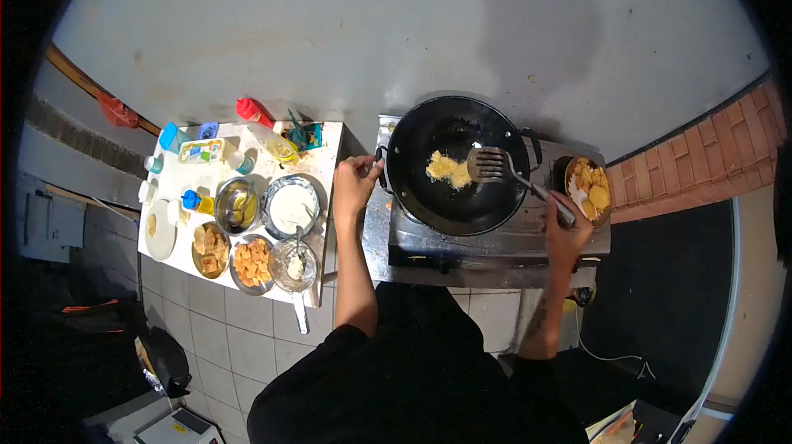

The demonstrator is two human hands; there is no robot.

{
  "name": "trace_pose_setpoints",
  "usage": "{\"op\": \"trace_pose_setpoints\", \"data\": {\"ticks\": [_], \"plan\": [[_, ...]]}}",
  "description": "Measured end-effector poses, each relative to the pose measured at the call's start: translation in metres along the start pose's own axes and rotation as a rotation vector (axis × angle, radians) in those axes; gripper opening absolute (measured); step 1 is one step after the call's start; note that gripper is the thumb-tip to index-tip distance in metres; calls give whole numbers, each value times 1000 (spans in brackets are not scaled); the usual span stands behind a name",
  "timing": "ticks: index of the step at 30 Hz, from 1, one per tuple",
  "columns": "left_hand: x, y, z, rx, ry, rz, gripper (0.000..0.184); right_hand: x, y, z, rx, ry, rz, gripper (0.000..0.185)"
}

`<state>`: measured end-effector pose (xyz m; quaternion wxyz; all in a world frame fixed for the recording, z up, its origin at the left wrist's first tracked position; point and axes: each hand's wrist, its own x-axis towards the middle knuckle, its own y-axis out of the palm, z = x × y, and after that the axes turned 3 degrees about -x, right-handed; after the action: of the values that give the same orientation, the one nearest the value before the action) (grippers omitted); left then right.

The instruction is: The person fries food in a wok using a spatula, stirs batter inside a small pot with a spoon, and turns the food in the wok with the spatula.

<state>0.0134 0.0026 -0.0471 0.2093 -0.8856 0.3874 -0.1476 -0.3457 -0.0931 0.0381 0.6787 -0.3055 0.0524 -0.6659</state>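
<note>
A black wok [445, 209] sits on the metal stove [487, 250]. Yellow pieces of food [448, 169] lie in its middle. My left hand [356, 184] is closed at the wok's left handle, its fingers pinched on it. With my right hand [566, 228] I hold the handle of a slotted spatula [492, 165], whose head is inside the wok, just right of the food. A bowl of golden fried pieces [596, 197] stands at the stove's right end, beside my right hand.
On the left, a white table [328, 147] bears a bowl of white batter [292, 206], a plate of orange chunks [252, 263], a strainer [294, 267], a red bottle [254, 112] and several containers. A brick ledge [693, 159] is at the right; a wall rises behind the stove.
</note>
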Motion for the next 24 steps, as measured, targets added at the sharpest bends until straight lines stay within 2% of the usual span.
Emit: {"op": "trace_pose_setpoints", "data": {"ticks": [1, 3, 5, 6, 7, 9, 13, 16, 19, 21, 24], "plan": [[3, 0, 2, -21, -43, 42, 32, 0, 15, 0, 186, 77, -99, 13], [4, -1, 1, -51, -68, 51, 33, 1, 37, 5, 178, 39, -149, 13], [2, 0, 2, -69, 42, -12, 35, 0, 55, 25, 88, 139, -61, 12], [3, -1, 3, -78, 28, -11, 35, -1, 64, 28, -8, -32, -42, 14], [3, -2, 4, -76, 26, -14, 35, -4, 69, 33, -6, -33, -38, 14], [5, -4, 4, -78, 43, 20, 35, -8, 74, 42, -199, -53, 56, 17], [6, -9, -1, -26, 33, 60, 36, -5, 82, 37, -261, -97, 37, 22], [8, -10, -3, -10, 25, 79, 36, 0, 90, 34, -211, 9, 77, 23], [9, -10, -5, -12, 0, 93, 36, 11, 103, 33, -207, -32, 9, 22], [10, -8, -3, -18, -6, 103, 36, 16, 106, 38, -340, -242, 14, 22], [13, -9, -2, -23, -24, 134, 36, 16, 109, 46, -343, -309, 46, 24]]}}
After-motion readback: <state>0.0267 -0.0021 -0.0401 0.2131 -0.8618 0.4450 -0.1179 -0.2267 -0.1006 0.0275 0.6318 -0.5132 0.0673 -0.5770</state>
